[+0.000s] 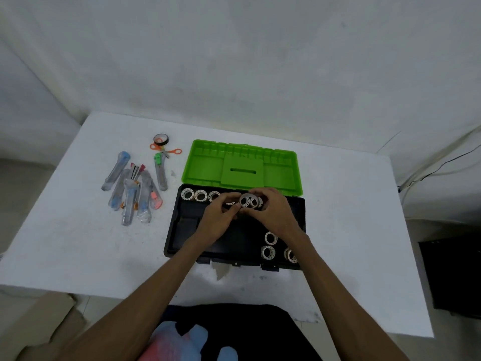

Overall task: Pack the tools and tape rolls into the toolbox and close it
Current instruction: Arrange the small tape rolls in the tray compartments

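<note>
Holding a tape roll (245,200) between both hands, your left hand (219,220) pinches its near edge while your right hand (273,212) curls round it above the back of the open toolbox (182,230). Other rolls (200,195) line the box's back wall. Cutters (130,188) and scissors (166,149) lie on the worktop (78,230) left of it.

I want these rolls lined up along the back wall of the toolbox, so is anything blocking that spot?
Nothing visible blocks it. Both hands hold tape rolls at the back wall, right of the standing row.
</note>
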